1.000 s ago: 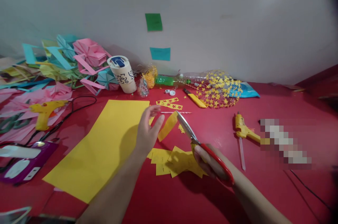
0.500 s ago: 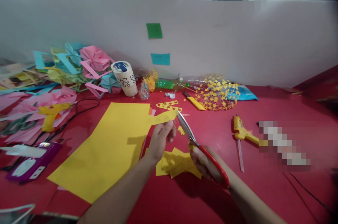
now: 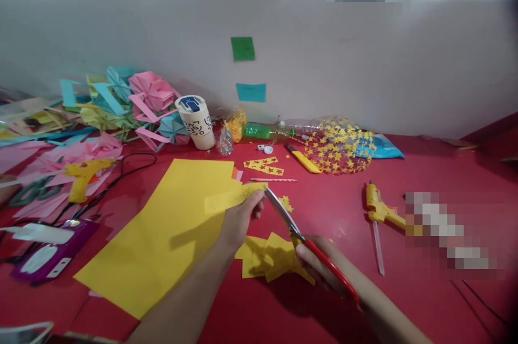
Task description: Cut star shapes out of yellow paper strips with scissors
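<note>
My left hand [image 3: 239, 221] pinches a yellow paper strip [image 3: 226, 198] with faint drawn marks, held over the big yellow sheet [image 3: 162, 236]. In my right hand [image 3: 318, 260] are red-handled scissors [image 3: 285, 214], their blade tips at the strip's right end. From this angle I cannot tell whether the blades touch the paper. Small cut yellow stars [image 3: 286, 203] lie just beyond the blades. Beneath my hands are several yellow paper pieces [image 3: 279, 257], partly covered by my right hand.
A pencil [image 3: 274, 180], star-punched strips [image 3: 265, 166] and a yellow utility knife [image 3: 304, 159] lie ahead. Glue guns rest right [image 3: 380, 209] and left [image 3: 84, 176]. A tumbler [image 3: 196, 122], a star-covered plastic bottle [image 3: 343, 144] and folded paper shapes [image 3: 149, 98] line the partition.
My left hand has drawn the strip leftward and lower, turning it so more of its marked face shows. The scissors have followed. The view has shifted slightly.
</note>
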`<state>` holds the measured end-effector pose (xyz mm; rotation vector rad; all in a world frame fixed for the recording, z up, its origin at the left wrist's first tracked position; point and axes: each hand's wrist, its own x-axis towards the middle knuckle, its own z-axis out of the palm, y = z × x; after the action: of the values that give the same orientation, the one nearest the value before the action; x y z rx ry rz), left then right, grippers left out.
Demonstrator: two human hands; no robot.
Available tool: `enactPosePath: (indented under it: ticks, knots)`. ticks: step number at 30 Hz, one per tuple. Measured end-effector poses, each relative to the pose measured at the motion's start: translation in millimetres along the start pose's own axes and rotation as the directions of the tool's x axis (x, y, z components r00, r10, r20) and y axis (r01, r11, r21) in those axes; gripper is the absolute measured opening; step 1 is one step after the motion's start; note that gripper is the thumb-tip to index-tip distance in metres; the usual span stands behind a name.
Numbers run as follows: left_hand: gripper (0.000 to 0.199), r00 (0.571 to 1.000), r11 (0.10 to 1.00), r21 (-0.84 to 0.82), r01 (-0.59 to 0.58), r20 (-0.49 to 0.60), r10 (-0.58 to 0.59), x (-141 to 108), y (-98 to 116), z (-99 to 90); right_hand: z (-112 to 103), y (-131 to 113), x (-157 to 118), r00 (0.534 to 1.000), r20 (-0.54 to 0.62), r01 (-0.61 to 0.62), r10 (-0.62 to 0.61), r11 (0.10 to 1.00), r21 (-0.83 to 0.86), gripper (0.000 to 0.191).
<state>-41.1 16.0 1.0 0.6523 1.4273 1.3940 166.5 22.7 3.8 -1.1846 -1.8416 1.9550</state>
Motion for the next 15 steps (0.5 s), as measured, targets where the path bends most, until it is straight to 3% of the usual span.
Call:
enactPosePath:
  ticks: [9, 15]
  knots:
    - [0.028, 1.000, 0.998, -0.062, 0.026, 0.017, -0.025, 3.5, -2.4, -0.9, -3.7, -3.6, -0.4, 0.996, 0.069, 0.049, -0.047, 0.998, -0.027, 0.056]
    - [0.027, 0.999, 0.998, -0.050, 0.030, 0.028, -0.029, 4.3, -3.5, -2.0, -2.6, -0.5, 0.2, 0.999, 0.041, -0.015, 0.014, 1.000, 0.013, 0.057]
